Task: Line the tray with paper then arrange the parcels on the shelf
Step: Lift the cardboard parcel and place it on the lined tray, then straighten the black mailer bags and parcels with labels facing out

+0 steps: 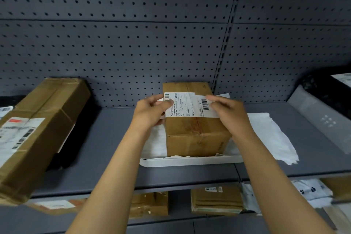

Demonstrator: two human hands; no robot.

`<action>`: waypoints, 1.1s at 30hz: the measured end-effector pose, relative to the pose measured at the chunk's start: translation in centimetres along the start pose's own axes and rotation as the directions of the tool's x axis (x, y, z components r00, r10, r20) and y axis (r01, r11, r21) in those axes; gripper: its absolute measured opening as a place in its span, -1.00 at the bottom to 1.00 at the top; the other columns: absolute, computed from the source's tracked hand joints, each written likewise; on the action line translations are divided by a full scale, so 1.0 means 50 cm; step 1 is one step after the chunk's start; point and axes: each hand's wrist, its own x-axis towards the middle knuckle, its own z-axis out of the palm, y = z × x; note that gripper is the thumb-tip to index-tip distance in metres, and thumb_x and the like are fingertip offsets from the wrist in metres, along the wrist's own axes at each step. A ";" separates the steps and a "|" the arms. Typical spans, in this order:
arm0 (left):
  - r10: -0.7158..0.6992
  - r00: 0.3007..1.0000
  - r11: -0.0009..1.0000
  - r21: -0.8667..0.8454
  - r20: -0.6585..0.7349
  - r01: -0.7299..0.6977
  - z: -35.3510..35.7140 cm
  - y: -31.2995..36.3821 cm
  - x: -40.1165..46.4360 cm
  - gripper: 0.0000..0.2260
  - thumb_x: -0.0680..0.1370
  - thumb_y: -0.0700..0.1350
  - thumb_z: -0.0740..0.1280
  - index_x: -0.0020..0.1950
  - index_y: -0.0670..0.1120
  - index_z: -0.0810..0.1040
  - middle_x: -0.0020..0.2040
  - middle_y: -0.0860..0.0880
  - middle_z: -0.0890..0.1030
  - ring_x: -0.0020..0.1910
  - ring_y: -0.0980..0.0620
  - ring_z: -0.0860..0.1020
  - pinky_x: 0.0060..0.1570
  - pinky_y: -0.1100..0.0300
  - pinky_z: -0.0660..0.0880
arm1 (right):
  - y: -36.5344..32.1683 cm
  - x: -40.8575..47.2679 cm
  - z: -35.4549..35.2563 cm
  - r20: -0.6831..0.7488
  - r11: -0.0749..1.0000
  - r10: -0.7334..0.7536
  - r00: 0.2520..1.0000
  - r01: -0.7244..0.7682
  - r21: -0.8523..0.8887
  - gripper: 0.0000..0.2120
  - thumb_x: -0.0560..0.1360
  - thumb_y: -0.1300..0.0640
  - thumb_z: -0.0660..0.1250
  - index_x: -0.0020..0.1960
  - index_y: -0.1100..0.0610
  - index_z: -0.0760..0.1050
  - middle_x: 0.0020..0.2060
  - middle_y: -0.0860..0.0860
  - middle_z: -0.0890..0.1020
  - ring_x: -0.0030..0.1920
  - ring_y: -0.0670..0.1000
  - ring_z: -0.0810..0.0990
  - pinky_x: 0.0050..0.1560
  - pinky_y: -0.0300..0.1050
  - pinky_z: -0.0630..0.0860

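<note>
A brown cardboard parcel (pixel 193 131) stands in a white tray (pixel 190 161) on the grey shelf (pixel 114 148). White paper (pixel 269 135) lines the tray and spills out to the right. A white shipping label (pixel 188 105) with barcodes lies across the parcel's top. My left hand (pixel 152 110) pinches the label's left end between thumb and fingers. My right hand (pixel 228 110) holds the label's right end. Both forearms reach up from the bottom of the view.
A large taped cardboard box (pixel 38 129) with a label sits tilted at the left, over something black. A grey mailer bag (pixel 319 118) and a black bag (pixel 322 85) lie at the right. The lower shelf holds several parcels (pixel 216 201). Pegboard backs the shelf.
</note>
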 end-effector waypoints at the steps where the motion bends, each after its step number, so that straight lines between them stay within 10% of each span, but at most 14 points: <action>1: 0.006 1.000 1.000 0.003 -0.009 -0.006 0.000 -0.006 0.003 -0.58 0.49 0.01 0.49 0.34 0.01 0.58 0.14 -0.03 0.68 0.01 0.08 0.66 -0.34 0.34 0.55 | 0.001 0.000 -0.001 0.011 1.000 -0.004 1.000 0.004 -0.007 -0.72 0.60 0.13 0.27 0.21 -0.07 0.67 0.05 -0.22 0.64 0.04 -0.30 0.54 -0.04 -0.43 0.45; 10: 0.039 0.997 0.996 0.079 -0.071 -0.034 0.006 -0.014 -0.004 -0.46 0.45 0.14 0.48 0.38 0.07 0.46 0.07 -0.09 0.66 0.01 -0.07 0.68 0.04 0.01 0.63 | 0.007 0.001 -0.009 0.052 0.998 -0.026 0.998 0.029 -0.054 -0.72 0.62 0.10 0.25 0.24 -0.11 0.64 0.11 -0.22 0.62 0.15 -0.21 0.56 0.11 -0.28 0.49; 16: 0.117 0.986 0.983 0.155 -0.122 -0.097 -0.031 0.013 -0.035 -0.35 0.39 0.46 0.15 0.31 0.11 0.51 0.23 0.01 0.61 0.22 -0.07 0.58 0.27 -0.12 0.49 | -0.027 -0.013 -0.003 -0.057 0.988 -0.132 0.990 0.127 -0.083 -0.74 0.64 0.09 0.22 0.22 -0.12 0.61 0.19 -0.11 0.59 0.12 -0.12 0.55 -0.16 -0.46 0.40; 22: 0.293 0.946 0.930 0.272 -0.137 -0.249 -0.153 0.082 -0.074 -0.81 0.59 -0.04 0.33 0.17 0.19 0.60 0.04 0.12 0.61 -0.11 0.21 0.54 -0.04 0.23 0.52 | -0.140 -0.026 0.066 -0.033 0.936 -0.350 0.936 0.349 -0.037 -0.70 0.59 0.20 0.29 0.22 -0.09 0.61 0.33 -0.14 0.49 0.27 -0.12 0.49 0.11 -0.36 0.38; 28: 0.355 0.893 0.916 0.294 -0.278 -0.273 -0.333 0.117 -0.130 -0.81 0.60 -0.07 0.35 0.15 0.10 0.68 -0.01 0.08 0.64 -0.09 0.16 0.56 0.01 0.22 0.47 | -0.200 -0.074 0.221 0.139 0.940 -0.341 0.930 0.332 0.084 -0.66 0.57 0.17 0.29 0.19 -0.25 0.50 0.25 0.00 0.58 0.05 -0.10 0.56 -0.27 -0.45 0.42; 33: 0.346 0.877 0.922 0.296 -0.333 -0.251 -0.482 0.090 -0.137 -0.84 0.59 -0.07 0.35 0.10 0.12 0.68 0.02 0.10 0.65 -0.04 0.21 0.58 -0.17 0.38 0.39 | -0.227 -0.124 0.359 0.242 0.957 -0.288 0.927 0.283 0.058 -0.64 0.56 0.06 0.29 0.28 -0.30 0.46 0.17 -0.08 0.62 -0.01 -0.20 0.58 -0.16 -0.29 0.47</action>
